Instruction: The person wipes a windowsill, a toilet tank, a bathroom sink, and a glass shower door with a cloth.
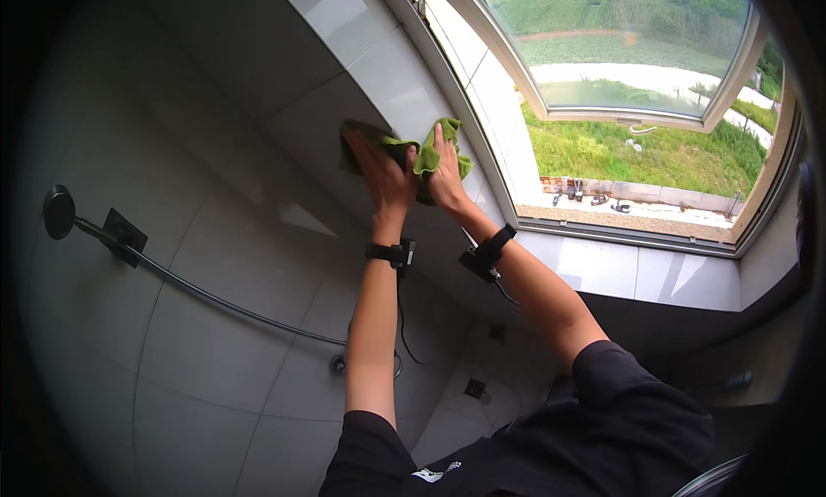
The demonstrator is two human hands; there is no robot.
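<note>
The left hand (389,185) lies flat with its fingers stretched over a green cloth (427,160), pressing rather than clasping it. The right hand (445,177) rests on the cloth's other end, with folds rising around its fingers; whether those fingers pinch the fabric I cannot tell. The cloth lies under and between the two hands, bunched where the dark tiled wall (314,123) under the left hand meets the paler window reveal (391,75) above and beside the right hand. The step in hand looks like wiping that tiled corner, the left hand bearing on the wall side and the right on the reveal side.

The next move likely calls for even pressure from both hands and a slide along the edge, gathering the loose folds so that no part slips free. Just right of the right hand runs the window frame (490,166), its sash (628,116) swung outward; below and right of that hand is the tiled sill (602,266). Well to the left of the left hand hangs a shower head (58,211).
</note>
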